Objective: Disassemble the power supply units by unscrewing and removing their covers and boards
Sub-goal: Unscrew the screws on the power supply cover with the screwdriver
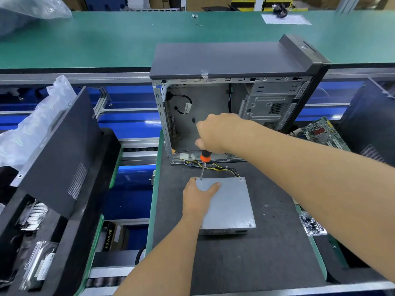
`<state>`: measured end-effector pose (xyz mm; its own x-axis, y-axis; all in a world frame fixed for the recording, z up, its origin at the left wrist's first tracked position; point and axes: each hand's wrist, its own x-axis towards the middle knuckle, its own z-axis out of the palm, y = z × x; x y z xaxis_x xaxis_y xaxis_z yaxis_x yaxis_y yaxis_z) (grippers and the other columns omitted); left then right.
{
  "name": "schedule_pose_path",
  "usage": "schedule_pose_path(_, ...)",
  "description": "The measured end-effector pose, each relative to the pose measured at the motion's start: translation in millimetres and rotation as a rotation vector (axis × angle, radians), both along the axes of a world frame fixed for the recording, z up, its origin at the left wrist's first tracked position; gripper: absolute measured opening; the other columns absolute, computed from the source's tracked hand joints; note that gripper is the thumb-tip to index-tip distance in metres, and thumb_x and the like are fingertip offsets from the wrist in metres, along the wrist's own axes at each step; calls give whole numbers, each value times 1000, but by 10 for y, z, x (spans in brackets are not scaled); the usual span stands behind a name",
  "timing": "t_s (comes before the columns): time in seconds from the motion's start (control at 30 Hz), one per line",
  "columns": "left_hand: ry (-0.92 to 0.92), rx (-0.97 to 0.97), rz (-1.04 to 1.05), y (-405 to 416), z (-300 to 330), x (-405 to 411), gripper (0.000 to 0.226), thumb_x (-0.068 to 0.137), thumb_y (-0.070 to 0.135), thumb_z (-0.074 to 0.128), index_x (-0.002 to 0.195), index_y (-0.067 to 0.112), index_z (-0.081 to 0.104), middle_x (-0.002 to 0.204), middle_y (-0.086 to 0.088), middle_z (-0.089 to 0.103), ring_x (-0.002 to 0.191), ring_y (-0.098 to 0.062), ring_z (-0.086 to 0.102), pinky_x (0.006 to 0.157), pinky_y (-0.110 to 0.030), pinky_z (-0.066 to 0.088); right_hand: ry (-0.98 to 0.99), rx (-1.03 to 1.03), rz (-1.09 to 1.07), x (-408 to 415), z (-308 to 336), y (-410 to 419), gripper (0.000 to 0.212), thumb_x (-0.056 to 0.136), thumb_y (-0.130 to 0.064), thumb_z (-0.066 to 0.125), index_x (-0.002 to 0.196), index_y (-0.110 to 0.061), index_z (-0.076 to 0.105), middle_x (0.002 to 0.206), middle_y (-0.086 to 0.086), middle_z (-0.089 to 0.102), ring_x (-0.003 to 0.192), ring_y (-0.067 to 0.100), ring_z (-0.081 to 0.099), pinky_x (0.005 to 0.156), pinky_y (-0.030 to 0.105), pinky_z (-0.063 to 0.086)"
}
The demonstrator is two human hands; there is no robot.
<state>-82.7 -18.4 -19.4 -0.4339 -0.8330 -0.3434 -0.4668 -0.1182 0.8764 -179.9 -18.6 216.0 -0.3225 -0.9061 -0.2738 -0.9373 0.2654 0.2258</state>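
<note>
- Head view looks down on a dark work mat where a grey power supply lies flat, near the middle of the mat.
- Left hand rests on the power supply's near-left corner: the thumb lies across the top cover and the fingers wrap the left edge, holding the box.
- Right hand is curled in a fist around the handle of a screwdriver, which has an orange and black grip.
- Its metal shaft slants down, and the tip touches the far-left corner of the power supply's top cover.
- A bundle of yellow and black wires runs from the far side of the power supply toward a computer case.
- That case stands upright at the far edge of the mat with its side open, showing bare metal inside and a drive cage on the right.
- A green circuit board lies to the right of the case.
- A black side panel leans tilted at the left, with crumpled clear plastic wrap behind it.
- A small plastic bag of dark parts sits at the mat's right edge.
- A green conveyor belt runs across the far side.
</note>
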Motion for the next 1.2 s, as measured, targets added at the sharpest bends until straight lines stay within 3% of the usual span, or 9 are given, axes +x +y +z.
schedule_pose_path(0.1,8,2,7,3,-10,2,58,70,57,83,112,27,56,108,4,60,96,-15,62,74,-32,55,-204,29,-26,-50,-13,14,29,97,-26,54,120,-14,42,102,10,53,84,28,53,71,42,50)
schedule_pose_path(0.17,12,3,11,0,-17,1,57,69,57,83,110,27,56,107,4,61,95,-16,63,77,-35,57,-228,21,-57,-52,-28,13,40,94,-40,61,116,-15,39,99,7,51,79,26,53,65,42,49)
schedule_pose_path(0.27,13,8,13,0,-31,-3,57,68,58,83,108,28,56,106,4,60,95,-17,63,79,-39,58,40,67,-62,-21,7,26,55,97,-66,36,118,-16,49,87,4,41,74,26,46,52,35,33)
schedule_pose_path(0.33,10,9,14,1,-26,1,56,68,59,83,107,29,57,105,4,60,93,-17,63,76,-39,59,138,55,19,-28,-8,33,43,103,-54,31,105,-16,50,81,5,37,74,27,44,58,35,36)
schedule_pose_path(0.5,12,-3,14,4,-26,1,53,68,58,83,103,28,57,103,4,62,89,-16,64,70,-35,58,-237,-37,27,-171,-88,57,23,94,-20,56,112,-19,41,100,4,50,87,28,48,66,39,42)
schedule_pose_path(0.67,26,17,18,8,-20,2,52,70,54,84,104,27,58,104,3,65,89,-15,66,74,-38,59,-183,-68,-43,-123,-137,68,48,95,-60,48,105,-15,34,78,3,35,78,27,47,52,34,32)
schedule_pose_path(0.77,22,27,13,-2,-13,0,57,70,54,84,110,23,58,107,1,65,94,-19,66,79,-41,59,17,-122,113,-57,-167,71,33,103,-41,43,115,-10,44,70,2,27,77,29,42,57,36,33)
schedule_pose_path(1.03,26,22,17,2,-27,4,56,69,54,84,109,24,58,105,4,65,94,-17,66,83,-43,59,-262,-130,90,-78,-135,40,35,81,-5,61,109,-23,51,91,1,43,80,26,53,52,28,34)
schedule_pose_path(1.2,18,13,13,-6,-21,3,56,70,55,83,109,24,57,105,2,64,93,-18,65,81,-43,59,-246,-145,29,-145,-100,66,37,80,-42,77,102,-20,58,97,4,53,82,28,55,54,28,36)
